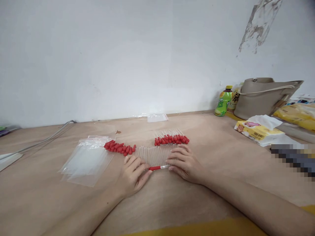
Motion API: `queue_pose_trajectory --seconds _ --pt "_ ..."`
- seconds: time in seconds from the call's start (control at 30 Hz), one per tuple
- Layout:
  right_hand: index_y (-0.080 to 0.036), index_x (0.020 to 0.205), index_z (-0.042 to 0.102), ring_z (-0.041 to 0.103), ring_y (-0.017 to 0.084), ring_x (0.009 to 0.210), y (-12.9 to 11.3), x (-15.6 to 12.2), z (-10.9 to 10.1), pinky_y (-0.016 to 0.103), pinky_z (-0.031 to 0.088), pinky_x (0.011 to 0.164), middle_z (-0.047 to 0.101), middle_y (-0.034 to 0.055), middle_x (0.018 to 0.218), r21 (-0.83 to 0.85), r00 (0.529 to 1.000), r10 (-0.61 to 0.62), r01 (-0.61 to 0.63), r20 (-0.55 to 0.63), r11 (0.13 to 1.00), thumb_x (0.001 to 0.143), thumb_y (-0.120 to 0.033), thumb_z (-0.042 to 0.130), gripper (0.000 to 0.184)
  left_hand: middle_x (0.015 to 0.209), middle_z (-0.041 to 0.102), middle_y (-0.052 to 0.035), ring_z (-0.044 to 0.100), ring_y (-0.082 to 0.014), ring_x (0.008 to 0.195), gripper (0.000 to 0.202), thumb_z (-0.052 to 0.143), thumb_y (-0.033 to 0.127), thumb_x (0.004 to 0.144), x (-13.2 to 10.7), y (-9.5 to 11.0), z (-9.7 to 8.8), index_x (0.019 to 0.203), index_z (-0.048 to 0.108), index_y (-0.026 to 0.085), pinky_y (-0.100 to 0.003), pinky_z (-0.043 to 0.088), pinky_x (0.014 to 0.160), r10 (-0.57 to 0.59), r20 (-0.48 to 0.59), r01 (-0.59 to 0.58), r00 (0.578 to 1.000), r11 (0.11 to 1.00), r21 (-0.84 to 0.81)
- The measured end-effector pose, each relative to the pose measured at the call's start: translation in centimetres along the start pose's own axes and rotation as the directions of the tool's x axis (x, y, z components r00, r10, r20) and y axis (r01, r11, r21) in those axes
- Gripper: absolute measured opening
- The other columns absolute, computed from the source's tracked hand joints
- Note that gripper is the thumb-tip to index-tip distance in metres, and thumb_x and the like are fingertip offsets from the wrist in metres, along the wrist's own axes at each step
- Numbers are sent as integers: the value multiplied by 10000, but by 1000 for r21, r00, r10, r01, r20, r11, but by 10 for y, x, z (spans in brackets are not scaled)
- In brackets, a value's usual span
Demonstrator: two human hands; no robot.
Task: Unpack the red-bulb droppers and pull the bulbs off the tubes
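Observation:
Between my hands a red rubber bulb (pixel 155 168) meets the end of a clear glass dropper tube (pixel 164 166). My left hand (pixel 135 173) pinches the bulb end between thumb and fingers. At the other end, my right hand (pixel 185 163) has thumb and fingers closed on the tube. Just behind them lies a row of bare clear tubes (pixel 154 154), partly covered by my fingers. A heap of loose red bulbs (pixel 120 147) is near my left hand. Beyond the row sit several tubes with red bulbs fitted (pixel 172 140).
Clear zip bags (pixel 86 160) are stacked at the left, near a grey cable (pixel 51 139). Another small bag (pixel 157 118) lies by the wall. To the right stand a green bottle (pixel 223 101), a grey-beige bag (pixel 263 98) and a yellow tissue pack (pixel 261 131).

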State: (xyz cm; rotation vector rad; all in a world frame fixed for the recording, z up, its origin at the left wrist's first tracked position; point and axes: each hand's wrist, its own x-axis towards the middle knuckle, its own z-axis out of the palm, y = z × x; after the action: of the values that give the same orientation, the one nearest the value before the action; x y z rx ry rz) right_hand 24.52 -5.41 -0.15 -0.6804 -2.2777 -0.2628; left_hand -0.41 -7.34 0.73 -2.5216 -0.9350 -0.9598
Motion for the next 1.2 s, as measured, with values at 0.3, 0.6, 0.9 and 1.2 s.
queue_pose_trajectory --seconds 0.3,0.6,0.9,1.2 --pt "-250 880 637 533 152 911 -6 3 4 384 314 932 660 -5 851 -3 1000 -3 3 -9 1000 835 -304 514 141 1072 614 -56 499 -233 1074 259 535 338 811 12 5 8 1046 592 248 -411 366 905 58 113 -51 992 997 -65" --pt "-225 930 613 540 152 908 -10 5 8 400 268 965 664 2 852 49 1000 -7 6 9 999 842 -331 491 184 922 680 -21 558 -199 1004 178 521 236 832 10 5 12 990 605 229 -384 384 895 88 51 -84 995 993 -88" --pt "-231 902 612 548 136 897 -12 5 14 383 264 972 677 -24 809 78 1000 -14 14 -1 997 860 -252 467 152 1023 653 -31 553 -175 1006 281 547 165 815 10 7 14 1095 549 195 -359 408 910 210 23 -209 977 977 -41" --pt "-210 872 598 555 139 892 -13 6 17 387 292 957 679 -25 807 109 999 -49 50 -7 993 866 -253 469 137 962 674 -33 588 -174 957 248 564 186 805 12 12 13 1052 573 178 -359 430 908 251 -34 -250 968 968 32"
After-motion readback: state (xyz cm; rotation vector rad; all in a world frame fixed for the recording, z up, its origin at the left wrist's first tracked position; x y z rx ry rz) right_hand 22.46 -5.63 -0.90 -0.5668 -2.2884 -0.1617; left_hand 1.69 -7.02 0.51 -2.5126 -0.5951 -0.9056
